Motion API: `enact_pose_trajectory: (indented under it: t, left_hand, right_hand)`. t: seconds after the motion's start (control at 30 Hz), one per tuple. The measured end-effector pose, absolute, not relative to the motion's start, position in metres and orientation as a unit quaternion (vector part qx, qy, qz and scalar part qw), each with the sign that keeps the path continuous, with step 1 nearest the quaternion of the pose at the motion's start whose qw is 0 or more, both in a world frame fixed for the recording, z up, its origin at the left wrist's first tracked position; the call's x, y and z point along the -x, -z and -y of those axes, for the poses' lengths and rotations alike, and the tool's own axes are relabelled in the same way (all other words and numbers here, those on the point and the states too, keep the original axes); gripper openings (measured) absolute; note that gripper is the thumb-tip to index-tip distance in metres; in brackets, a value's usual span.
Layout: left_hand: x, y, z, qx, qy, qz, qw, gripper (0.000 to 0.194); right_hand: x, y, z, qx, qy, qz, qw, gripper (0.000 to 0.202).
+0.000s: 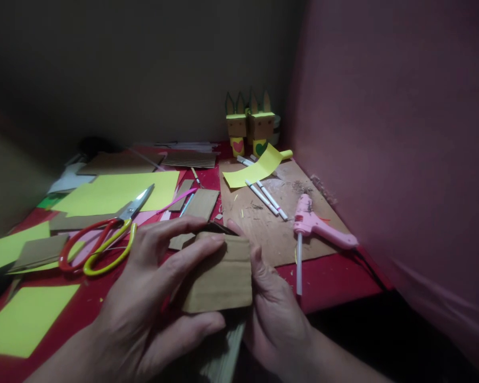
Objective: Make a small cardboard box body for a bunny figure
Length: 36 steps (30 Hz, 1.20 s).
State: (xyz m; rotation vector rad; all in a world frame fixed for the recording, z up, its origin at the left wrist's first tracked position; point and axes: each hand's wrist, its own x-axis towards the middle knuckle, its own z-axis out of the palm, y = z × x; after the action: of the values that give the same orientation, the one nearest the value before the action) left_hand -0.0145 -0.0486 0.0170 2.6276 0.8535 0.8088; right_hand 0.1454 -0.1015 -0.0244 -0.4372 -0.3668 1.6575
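A brown cardboard piece (pixel 219 276), creased across and seemingly folded, is held up close at the table's near edge. My left hand (pixel 155 282) wraps round its left side, with fingers over the top edge and the thumb by its lower edge. On the other side, my right hand (pixel 275 303) grips the right edge, its thumb pointing up and other fingers partly hidden behind. Dark material shows at the top edge; I cannot make out what it is. Scissors (pixel 115 229) with red and yellow handles lie left of my left hand.
A pink glue gun (pixel 315 226) with a glue stick rests on a brown board (pixel 255 244) at right. White markers (pixel 265 199) and curled yellow paper (pixel 255 167) lie there. Two cardboard figures (pixel 236 127) stand behind. Yellow sheets (pixel 115 191) and cardboard scraps (pixel 201 205) cover the left.
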Motion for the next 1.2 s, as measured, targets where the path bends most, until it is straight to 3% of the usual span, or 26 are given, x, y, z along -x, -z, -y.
enact_pose_trajectory:
  t: [0.17,0.43,0.6,1.0,1.2]
  left_hand:
    - [0.007,-0.019,0.054,-0.901,-0.290,-0.300,0.118,0.048]
    - [0.006,-0.016,0.048,-0.893,-0.281,-0.295,0.190,0.036]
    - [0.002,-0.016,0.051,-0.890,-0.288,-0.303,0.183,0.031]
    - [0.008,-0.012,0.048,-0.915,-0.251,-0.270,0.167,0.041]
    - [0.005,-0.011,0.049,-0.910,-0.270,-0.279,0.145,0.031]
  right_hand:
    - [-0.147,0.025,0.101,0.208,-0.720,0.153,0.644,0.051]
    - [-0.150,0.027,0.098,0.210,-0.729,0.142,0.636,0.060]
    - [-0.150,0.029,0.099,0.199,-0.727,0.143,0.642,0.053]
    - [-0.148,0.032,0.101,0.189,-0.725,0.127,0.650,0.051]
    - [-0.147,0.035,0.100,0.161,-0.727,0.089,0.662,0.056]
